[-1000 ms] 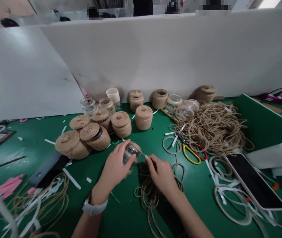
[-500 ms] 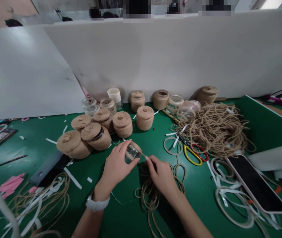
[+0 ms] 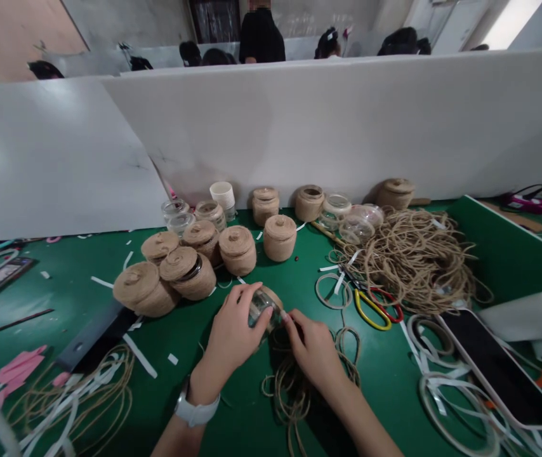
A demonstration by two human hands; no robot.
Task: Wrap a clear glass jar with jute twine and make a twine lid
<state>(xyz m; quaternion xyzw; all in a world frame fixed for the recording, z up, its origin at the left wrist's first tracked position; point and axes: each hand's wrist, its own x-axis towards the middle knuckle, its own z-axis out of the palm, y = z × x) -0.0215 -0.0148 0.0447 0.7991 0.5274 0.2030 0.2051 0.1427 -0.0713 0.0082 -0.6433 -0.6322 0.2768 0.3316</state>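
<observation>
Tilted on its side, a small glass jar [image 3: 262,306] has twine around its far end. My left hand [image 3: 235,330] is wrapped round the jar from the left, with a watch on that wrist. At the jar's right side, my right hand [image 3: 311,343] pinches the twine against it with thumb and finger. A loose tangle of twine [image 3: 292,387] lies on the green table beneath my right hand. Several twine-covered jars with lids [image 3: 237,249] stand behind my hands.
Scissors [image 3: 372,310], a big heap of twine [image 3: 418,254] and a phone [image 3: 504,368] lie at the right. Clear glass jars [image 3: 336,209] and paper cups [image 3: 222,193] stand near the white partition [image 3: 299,120]. White strips and twine [image 3: 75,393] are front left. People are beyond the partition.
The camera view has tilted up, so the table sits lower in the picture. My right hand's fingertips have come closer to the jar, which my left hand still holds.
</observation>
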